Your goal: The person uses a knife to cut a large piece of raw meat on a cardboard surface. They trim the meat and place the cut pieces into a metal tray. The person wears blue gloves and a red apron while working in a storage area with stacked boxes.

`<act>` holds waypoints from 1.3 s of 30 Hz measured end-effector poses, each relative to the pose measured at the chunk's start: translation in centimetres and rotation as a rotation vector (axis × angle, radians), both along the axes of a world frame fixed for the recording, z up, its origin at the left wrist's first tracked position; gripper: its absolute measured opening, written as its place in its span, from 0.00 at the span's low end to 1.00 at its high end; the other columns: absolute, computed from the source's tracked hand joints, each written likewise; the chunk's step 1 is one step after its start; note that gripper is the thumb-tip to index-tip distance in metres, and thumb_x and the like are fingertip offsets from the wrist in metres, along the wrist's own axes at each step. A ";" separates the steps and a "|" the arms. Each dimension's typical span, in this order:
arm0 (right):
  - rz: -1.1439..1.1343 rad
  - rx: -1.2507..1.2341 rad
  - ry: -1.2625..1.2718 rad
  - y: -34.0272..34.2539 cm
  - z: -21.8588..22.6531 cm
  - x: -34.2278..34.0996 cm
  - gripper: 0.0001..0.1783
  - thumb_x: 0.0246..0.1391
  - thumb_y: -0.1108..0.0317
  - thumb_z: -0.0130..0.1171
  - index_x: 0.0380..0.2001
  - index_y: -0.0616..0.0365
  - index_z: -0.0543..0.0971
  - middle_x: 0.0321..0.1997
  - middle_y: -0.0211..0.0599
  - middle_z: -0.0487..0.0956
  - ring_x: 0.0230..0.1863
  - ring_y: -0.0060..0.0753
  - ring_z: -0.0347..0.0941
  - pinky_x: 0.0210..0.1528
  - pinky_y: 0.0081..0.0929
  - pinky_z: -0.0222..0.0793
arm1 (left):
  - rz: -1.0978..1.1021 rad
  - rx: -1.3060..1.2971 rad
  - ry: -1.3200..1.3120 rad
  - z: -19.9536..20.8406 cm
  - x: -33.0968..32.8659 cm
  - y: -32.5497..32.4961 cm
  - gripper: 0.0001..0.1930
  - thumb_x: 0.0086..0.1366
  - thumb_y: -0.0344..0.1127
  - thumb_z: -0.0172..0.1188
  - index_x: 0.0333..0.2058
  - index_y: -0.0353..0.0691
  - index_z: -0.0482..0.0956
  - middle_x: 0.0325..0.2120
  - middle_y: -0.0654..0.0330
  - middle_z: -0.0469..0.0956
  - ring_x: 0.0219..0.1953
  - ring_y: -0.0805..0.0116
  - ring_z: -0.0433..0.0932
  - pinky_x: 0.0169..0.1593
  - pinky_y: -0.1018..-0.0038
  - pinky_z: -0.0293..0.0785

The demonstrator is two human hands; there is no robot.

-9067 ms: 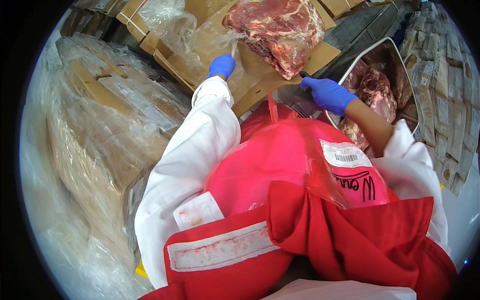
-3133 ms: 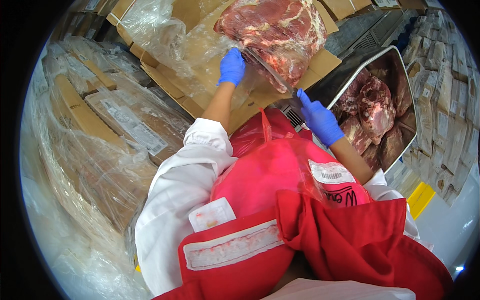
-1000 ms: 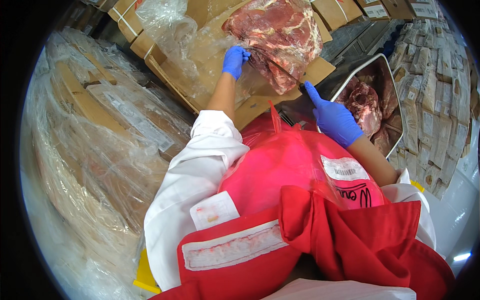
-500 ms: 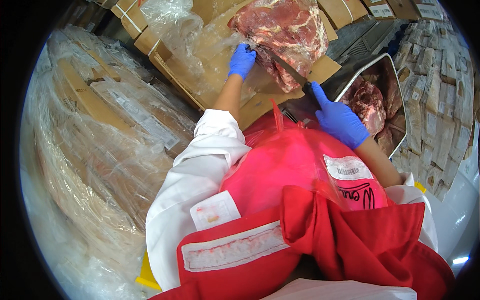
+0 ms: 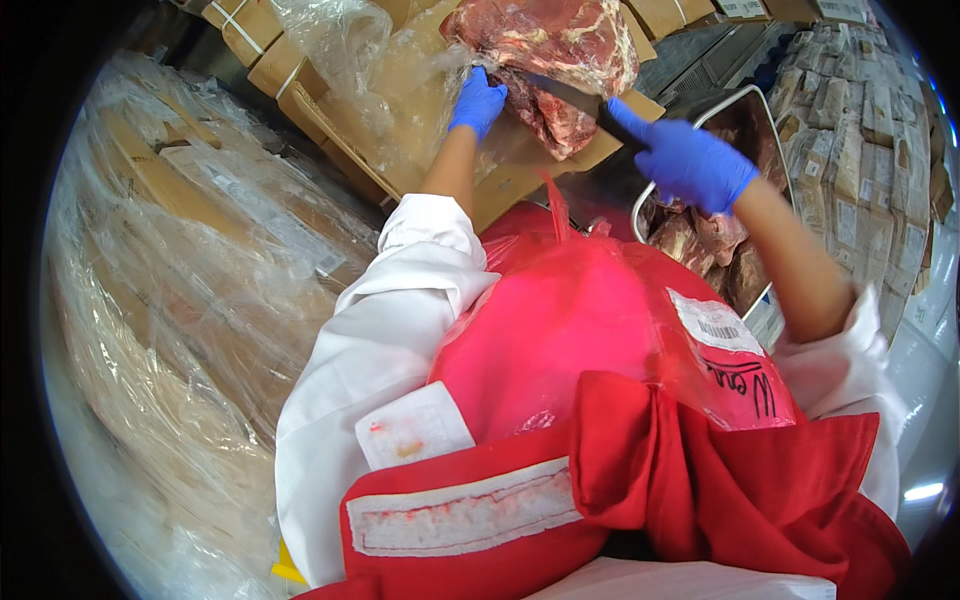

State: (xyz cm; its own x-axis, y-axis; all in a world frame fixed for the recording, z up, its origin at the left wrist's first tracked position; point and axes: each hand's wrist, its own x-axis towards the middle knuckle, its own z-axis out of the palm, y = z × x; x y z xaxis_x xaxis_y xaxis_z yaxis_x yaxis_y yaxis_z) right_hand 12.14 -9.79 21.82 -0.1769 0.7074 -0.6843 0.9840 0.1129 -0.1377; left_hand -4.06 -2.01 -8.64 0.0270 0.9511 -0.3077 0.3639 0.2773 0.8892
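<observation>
A large piece of raw red meat (image 5: pixel 560 45) with white fat lies at the top, on a cardboard sheet (image 5: pixel 510 190). My left hand (image 5: pixel 479 103), in a blue glove, is closed at its left edge; clear plastic film (image 5: pixel 440 65) meets the fingertips there. The blue-gloved right hand (image 5: pixel 695 165) is wrapped round the black handle of a knife (image 5: pixel 568 94). Its blade points left across the meat, between the upper mass and a lower flap. Part of the blade is blurred against the meat.
A metal-rimmed tub (image 5: pixel 640 215) with several meat pieces (image 5: pixel 715 235) stands under my right forearm. Film-wrapped cartons (image 5: pixel 200 260) are stacked at the left, and more wrapped boxes (image 5: pixel 850 150) at the right. Strapped cardboard boxes (image 5: pixel 240 30) stand at the top left.
My right hand has turned and risen with the knife, its forearm swinging out over the tub. My left hand stays at the meat's edge. The whole view has shifted slightly.
</observation>
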 end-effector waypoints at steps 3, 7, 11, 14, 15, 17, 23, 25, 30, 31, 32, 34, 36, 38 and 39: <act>-0.083 -0.180 -0.127 2.4 2.8 -3.8 0.35 0.51 0.72 0.42 0.64 0.43 0.51 0.21 0.46 0.73 0.16 0.32 0.68 0.20 0.33 0.66 | 0.078 0.064 -0.016 -1.6 0.0 0.2 0.29 0.55 0.39 0.58 0.53 0.31 0.62 0.49 0.42 0.69 0.51 0.49 0.69 0.53 0.66 0.64; 0.032 -0.075 -0.008 -0.2 -1.2 -1.8 0.36 0.51 0.72 0.43 0.64 0.47 0.48 0.24 0.52 0.75 0.18 0.42 0.72 0.23 0.36 0.68 | -0.071 -0.034 0.015 -0.5 -0.8 0.2 0.33 0.55 0.42 0.56 0.56 0.32 0.58 0.54 0.40 0.63 0.56 0.46 0.63 0.58 0.63 0.60; 0.021 0.026 -0.026 -5.5 -7.1 1.4 0.44 0.47 0.73 0.45 0.65 0.48 0.38 0.29 0.62 0.75 0.29 0.59 0.73 0.34 0.49 0.67 | -0.061 0.004 0.082 0.5 -0.4 -0.2 0.34 0.56 0.42 0.56 0.57 0.32 0.57 0.55 0.39 0.62 0.57 0.46 0.63 0.58 0.63 0.60; 0.003 0.026 -0.072 -6.4 -7.7 1.1 0.42 0.49 0.73 0.44 0.65 0.51 0.39 0.31 0.61 0.76 0.33 0.57 0.74 0.35 0.49 0.68 | -0.028 0.034 0.022 -0.2 -0.3 0.0 0.34 0.56 0.42 0.56 0.58 0.32 0.56 0.55 0.39 0.62 0.57 0.46 0.62 0.59 0.63 0.59; 0.038 0.064 -0.073 -6.8 -8.3 1.4 0.42 0.49 0.73 0.45 0.65 0.50 0.39 0.31 0.60 0.76 0.33 0.56 0.74 0.35 0.48 0.68 | -0.019 0.044 -0.020 -0.7 -0.4 0.1 0.34 0.57 0.42 0.56 0.58 0.32 0.56 0.55 0.39 0.61 0.57 0.46 0.62 0.59 0.63 0.59; 0.107 0.139 -0.082 -7.0 -8.9 1.7 0.43 0.48 0.73 0.46 0.65 0.50 0.40 0.31 0.60 0.76 0.33 0.56 0.74 0.35 0.48 0.68 | -0.009 0.028 -0.012 -1.1 -0.6 0.1 0.34 0.57 0.43 0.55 0.58 0.33 0.55 0.56 0.40 0.61 0.58 0.47 0.62 0.60 0.64 0.58; 0.250 0.153 -0.055 -1.9 -2.1 0.9 0.40 0.49 0.72 0.45 0.65 0.45 0.45 0.29 0.58 0.75 0.31 0.58 0.73 0.34 0.47 0.67 | -0.023 0.027 0.030 -1.7 -1.1 0.7 0.34 0.57 0.44 0.55 0.59 0.33 0.55 0.56 0.40 0.61 0.59 0.48 0.61 0.60 0.64 0.57; 0.313 0.086 -0.159 0.7 -1.8 1.7 0.38 0.49 0.72 0.44 0.64 0.46 0.45 0.27 0.56 0.75 0.27 0.54 0.74 0.29 0.44 0.68 | -0.039 0.035 0.067 -0.9 -0.4 0.8 0.35 0.57 0.45 0.55 0.59 0.33 0.56 0.56 0.40 0.61 0.59 0.48 0.61 0.60 0.64 0.57; 0.350 -0.199 -0.531 5.9 2.9 -4.3 0.40 0.48 0.75 0.45 0.65 0.45 0.46 0.26 0.54 0.76 0.23 0.48 0.75 0.24 0.41 0.69 | -0.090 0.022 0.109 0.7 -0.6 0.7 0.35 0.56 0.46 0.55 0.58 0.32 0.57 0.55 0.40 0.62 0.58 0.48 0.61 0.59 0.63 0.58; 0.476 -0.146 -0.552 5.8 2.9 -4.5 0.41 0.47 0.75 0.46 0.65 0.45 0.46 0.26 0.54 0.76 0.23 0.49 0.75 0.24 0.41 0.69 | -0.098 0.025 0.119 0.7 -0.6 0.7 0.35 0.56 0.46 0.55 0.58 0.32 0.57 0.55 0.40 0.62 0.58 0.47 0.62 0.59 0.63 0.59; 0.617 -0.087 -0.569 5.7 3.2 -4.9 0.42 0.47 0.76 0.47 0.65 0.45 0.46 0.26 0.53 0.76 0.23 0.49 0.74 0.24 0.42 0.69 | -0.091 0.026 0.133 0.2 -1.1 0.7 0.35 0.56 0.46 0.55 0.58 0.32 0.57 0.55 0.40 0.62 0.58 0.47 0.62 0.59 0.63 0.59; 0.778 0.046 -0.470 5.8 2.5 -3.3 0.44 0.45 0.77 0.48 0.65 0.45 0.45 0.24 0.53 0.76 0.23 0.50 0.74 0.24 0.43 0.69 | -0.087 0.028 0.152 0.0 -1.4 0.6 0.35 0.56 0.47 0.55 0.58 0.32 0.57 0.55 0.41 0.62 0.57 0.47 0.62 0.59 0.62 0.59; 0.809 0.193 -0.251 5.2 -0.7 2.3 0.46 0.44 0.78 0.49 0.65 0.45 0.43 0.23 0.53 0.75 0.23 0.51 0.74 0.24 0.44 0.68 | -0.097 0.038 0.154 0.5 -0.6 0.3 0.36 0.56 0.47 0.55 0.58 0.33 0.56 0.55 0.41 0.62 0.57 0.47 0.62 0.59 0.62 0.59; 0.677 0.192 -0.251 1.9 -2.0 3.4 0.48 0.42 0.79 0.49 0.66 0.44 0.41 0.23 0.52 0.75 0.24 0.52 0.74 0.24 0.45 0.68 | -0.100 0.052 0.123 0.3 -0.5 -0.2 0.36 0.56 0.47 0.55 0.59 0.33 0.55 0.56 0.40 0.61 0.57 0.46 0.62 0.59 0.62 0.59; 0.623 0.194 -0.238 0.8 -2.5 3.5 0.49 0.42 0.79 0.49 0.66 0.43 0.40 0.23 0.52 0.76 0.24 0.53 0.74 0.24 0.45 0.68 | -0.089 0.055 0.118 0.2 -1.0 -0.3 0.36 0.56 0.47 0.55 0.59 0.33 0.55 0.56 0.40 0.61 0.57 0.46 0.62 0.59 0.62 0.58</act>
State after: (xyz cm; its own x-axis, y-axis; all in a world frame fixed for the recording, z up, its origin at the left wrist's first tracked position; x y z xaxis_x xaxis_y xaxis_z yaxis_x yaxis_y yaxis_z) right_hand 15.68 -9.04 19.31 -0.4506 0.6364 -0.6260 0.7287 0.6673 0.1539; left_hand -5.04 -2.30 -8.48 0.0788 0.9621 -0.2612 0.4878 0.1913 0.8518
